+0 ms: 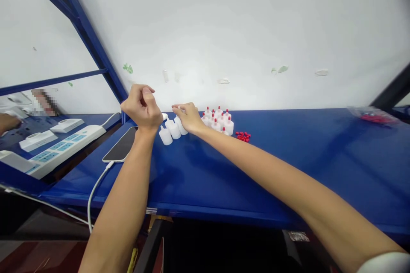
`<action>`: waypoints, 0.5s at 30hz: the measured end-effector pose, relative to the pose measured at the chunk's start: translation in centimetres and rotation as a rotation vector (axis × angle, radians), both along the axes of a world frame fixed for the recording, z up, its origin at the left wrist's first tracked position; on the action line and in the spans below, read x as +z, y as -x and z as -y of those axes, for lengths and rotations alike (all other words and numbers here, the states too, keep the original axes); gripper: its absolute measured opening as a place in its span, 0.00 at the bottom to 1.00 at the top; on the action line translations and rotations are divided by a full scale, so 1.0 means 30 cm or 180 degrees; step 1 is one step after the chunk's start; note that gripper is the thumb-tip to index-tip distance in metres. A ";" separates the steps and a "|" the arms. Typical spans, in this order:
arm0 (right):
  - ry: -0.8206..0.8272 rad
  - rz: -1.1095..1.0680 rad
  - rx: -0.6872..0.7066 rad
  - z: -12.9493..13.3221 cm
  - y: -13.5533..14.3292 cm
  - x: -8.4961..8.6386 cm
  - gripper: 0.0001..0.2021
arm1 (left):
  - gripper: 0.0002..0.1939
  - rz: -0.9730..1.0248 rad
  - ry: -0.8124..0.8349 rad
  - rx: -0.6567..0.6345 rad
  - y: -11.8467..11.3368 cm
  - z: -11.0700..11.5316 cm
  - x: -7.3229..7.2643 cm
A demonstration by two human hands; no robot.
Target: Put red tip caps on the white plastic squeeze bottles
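My left hand (142,106) is raised above the table's left part, its fingers curled into a fist; whatever may be inside is hidden. To its right, my right hand (189,116) reaches over a group of white plastic dropper bottles without caps. Its thumb and fingers close around the top of one white dropper bottle (182,127), partly hidden by the hand. Two more uncapped bottles (165,136) stand to the left. Just right of my right hand stands a cluster of white bottles with red caps (228,126). Beside these lies a small pile of loose red caps (243,137).
A phone (121,147) with a white charging cable (96,185) lies left on the blue table (288,158). Farther left are a white power strip (67,149) and a blue metal frame (96,51). A clear bag of red pieces (373,117) lies far right. Behind is a white wall.
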State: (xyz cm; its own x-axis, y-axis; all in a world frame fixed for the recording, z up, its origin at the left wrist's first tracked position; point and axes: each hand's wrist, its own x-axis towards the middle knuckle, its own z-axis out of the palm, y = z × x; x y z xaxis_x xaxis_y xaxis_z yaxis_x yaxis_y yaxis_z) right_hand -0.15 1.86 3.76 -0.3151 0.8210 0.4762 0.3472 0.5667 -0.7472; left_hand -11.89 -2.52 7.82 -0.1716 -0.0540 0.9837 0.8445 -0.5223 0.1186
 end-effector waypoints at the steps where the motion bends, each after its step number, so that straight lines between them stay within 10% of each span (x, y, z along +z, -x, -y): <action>1: 0.0030 0.0101 -0.0032 0.003 0.010 -0.007 0.15 | 0.12 0.0012 0.0062 -0.0031 -0.001 -0.001 -0.004; 15: -0.0060 0.0418 -0.0367 0.036 0.013 -0.090 0.15 | 0.14 -0.0106 0.0465 -0.0159 -0.060 0.002 -0.032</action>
